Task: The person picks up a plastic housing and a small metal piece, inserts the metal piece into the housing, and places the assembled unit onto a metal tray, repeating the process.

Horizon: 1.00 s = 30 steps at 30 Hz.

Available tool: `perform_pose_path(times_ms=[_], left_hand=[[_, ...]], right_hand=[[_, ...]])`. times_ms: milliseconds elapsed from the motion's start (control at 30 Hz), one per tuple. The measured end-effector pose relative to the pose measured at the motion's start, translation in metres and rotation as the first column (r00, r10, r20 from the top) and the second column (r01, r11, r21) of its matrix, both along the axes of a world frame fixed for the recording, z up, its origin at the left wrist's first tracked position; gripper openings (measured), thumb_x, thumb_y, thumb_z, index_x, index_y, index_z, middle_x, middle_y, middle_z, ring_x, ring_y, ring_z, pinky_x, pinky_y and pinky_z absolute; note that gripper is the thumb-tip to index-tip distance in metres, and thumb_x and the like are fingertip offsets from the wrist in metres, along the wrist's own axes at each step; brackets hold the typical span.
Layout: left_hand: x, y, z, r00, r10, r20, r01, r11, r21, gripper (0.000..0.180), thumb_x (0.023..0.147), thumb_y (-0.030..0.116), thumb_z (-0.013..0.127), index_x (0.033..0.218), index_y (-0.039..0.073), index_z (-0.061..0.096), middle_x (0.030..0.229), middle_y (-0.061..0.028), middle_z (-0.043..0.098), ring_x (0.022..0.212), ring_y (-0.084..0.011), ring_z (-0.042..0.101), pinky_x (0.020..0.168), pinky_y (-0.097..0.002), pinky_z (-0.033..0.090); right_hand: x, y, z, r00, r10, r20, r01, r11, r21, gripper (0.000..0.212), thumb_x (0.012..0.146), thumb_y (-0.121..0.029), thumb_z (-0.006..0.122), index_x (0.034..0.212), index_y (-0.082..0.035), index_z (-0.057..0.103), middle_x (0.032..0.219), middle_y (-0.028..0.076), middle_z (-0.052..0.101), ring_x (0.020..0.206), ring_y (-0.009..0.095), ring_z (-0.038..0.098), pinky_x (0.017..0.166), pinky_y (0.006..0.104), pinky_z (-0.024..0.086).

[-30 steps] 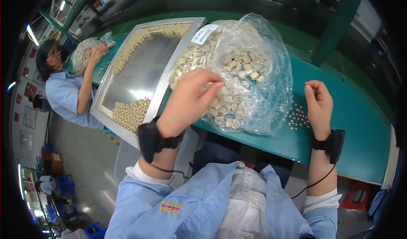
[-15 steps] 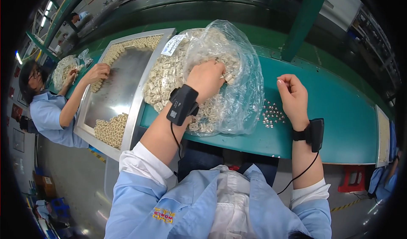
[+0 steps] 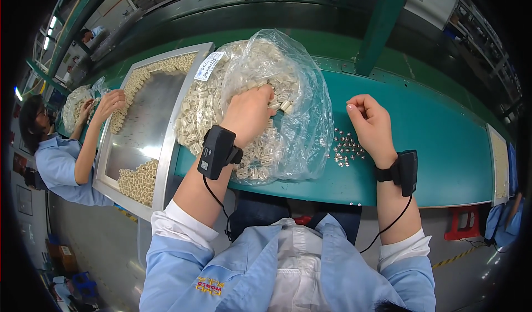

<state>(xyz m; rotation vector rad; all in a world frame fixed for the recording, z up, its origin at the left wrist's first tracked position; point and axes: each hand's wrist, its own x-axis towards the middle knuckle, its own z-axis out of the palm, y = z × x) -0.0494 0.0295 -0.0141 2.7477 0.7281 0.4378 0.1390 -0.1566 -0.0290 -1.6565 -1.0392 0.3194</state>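
My left hand reaches down into a clear plastic bag of small cream plastic parts. Its fingers curl among the parts and their tips are hidden, so whether one is gripped I cannot tell. Some parts spill out of the bag toward the front edge of the green table. To the right, my right hand hovers with thumb and forefinger pinched together and the other fingers curled. Anything between its fingertips is too small to make out. Small shiny metal pieces lie scattered just left of it.
A metal-framed tray left of the bag holds cream parts along its far side and in its near corner. Beyond it, a co-worker's hand is above the tray's edge. A green post rises behind the table.
My left hand has shifted slightly left and deeper among the cream parts. My right hand keeps its pinch in nearly the same place. The co-worker's hand has lifted away from the tray's parts.
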Motion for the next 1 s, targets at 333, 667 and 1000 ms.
perform_pose_path(times_ms=[333,667,1000], left_hand=[[-0.013,0.005,0.008,0.979,0.155,-0.129,-0.120,0.961,0.249,0.019,0.076,0.013,0.064,0.094,0.005,0.062,0.080,-0.0158,0.064,0.082,-0.0320,0.062,0.073,-0.0425,0.046],[-0.007,0.008,-0.001,0.993,0.115,-0.029,-0.109,0.980,0.166,0.014,0.076,0.007,0.062,0.090,0.005,0.061,0.079,-0.0171,0.063,0.079,-0.0347,0.060,0.073,-0.0419,0.047],[-0.009,0.010,-0.002,0.996,0.066,0.064,-0.062,0.996,-0.059,0.016,0.080,0.006,0.054,0.094,0.003,0.062,0.082,-0.0203,0.062,0.081,-0.0373,0.059,0.073,-0.0451,0.046]], right_hand=[[-0.001,-0.002,-0.002,1.000,-0.005,0.001,0.005,1.000,-0.003,0.009,0.087,-0.008,0.057,0.091,0.000,0.058,0.071,-0.004,0.053,0.064,0.002,0.044,0.056,0.0174,0.036],[-0.005,-0.002,0.005,0.999,-0.010,0.043,0.011,0.999,-0.040,0.009,0.086,-0.008,0.058,0.090,0.000,0.059,0.071,-0.003,0.053,0.065,0.004,0.045,0.057,0.0182,0.037],[-0.001,-0.002,0.002,1.000,-0.004,0.029,0.006,0.999,-0.049,0.010,0.086,-0.009,0.058,0.090,0.000,0.059,0.074,-0.003,0.054,0.066,0.004,0.046,0.058,0.0188,0.039]])
